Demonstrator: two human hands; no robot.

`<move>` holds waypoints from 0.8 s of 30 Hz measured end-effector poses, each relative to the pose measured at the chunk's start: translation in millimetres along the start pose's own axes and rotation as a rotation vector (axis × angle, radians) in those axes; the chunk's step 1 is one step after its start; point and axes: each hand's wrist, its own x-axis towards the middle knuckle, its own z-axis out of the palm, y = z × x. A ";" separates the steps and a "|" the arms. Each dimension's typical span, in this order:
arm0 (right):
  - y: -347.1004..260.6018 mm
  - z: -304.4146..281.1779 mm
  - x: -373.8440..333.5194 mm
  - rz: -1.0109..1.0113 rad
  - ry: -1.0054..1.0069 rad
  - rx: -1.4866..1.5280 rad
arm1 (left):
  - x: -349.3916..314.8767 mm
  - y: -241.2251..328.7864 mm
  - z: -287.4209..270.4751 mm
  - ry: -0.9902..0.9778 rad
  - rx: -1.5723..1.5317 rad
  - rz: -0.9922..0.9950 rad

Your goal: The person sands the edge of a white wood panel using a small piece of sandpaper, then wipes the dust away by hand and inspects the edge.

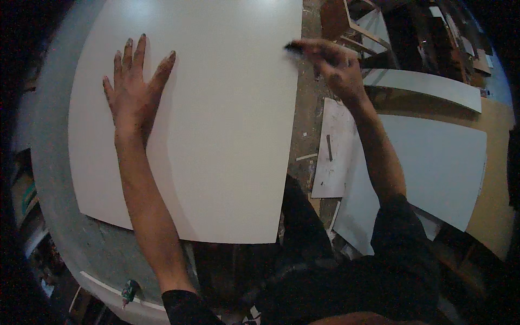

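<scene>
Forearms (pixel 149 211), bare below dark sleeves (pixel 401 230), reach in from seven and four o'clock. The large, flat white panel (pixel 227 141) lies on the grey table (pixel 108 238), centre to eleven. At ten, the left hand (pixel 131 92) rests palm-down on it, grip spread, holding nothing; at one, the right hand (pixel 333 65) has its grip clamped on a small, blurred dark object (pixel 293 47). Apparently edge work; next calls for a steady left palm.
</scene>
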 end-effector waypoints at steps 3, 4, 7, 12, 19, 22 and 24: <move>24.3 0.8 14.5 -0.115 0.108 -0.010 | 1.4 2.2 5.3 0.003 -0.016 0.025; 24.5 3.4 11.7 -0.143 0.111 -0.003 | 1.4 2.0 3.5 0.005 -0.024 0.018; 20.2 12.2 -6.5 -0.247 0.057 0.172 | 1.7 1.4 4.3 -0.011 -0.042 0.010; -8.6 26.8 -81.5 -0.053 -0.126 0.023 | 2.9 -7.6 11.2 -0.008 -0.022 0.063; -17.5 26.4 -78.9 -0.090 -0.039 0.211 | 3.8 -22.6 16.6 0.087 0.217 0.293; 7.6 14.8 -46.3 -0.183 0.074 0.067 | -0.3 -4.8 -4.7 -0.050 0.110 0.182; 19.0 19.5 -56.8 -0.190 0.066 0.030 | -6.0 31.8 -24.9 -0.218 -0.038 -0.022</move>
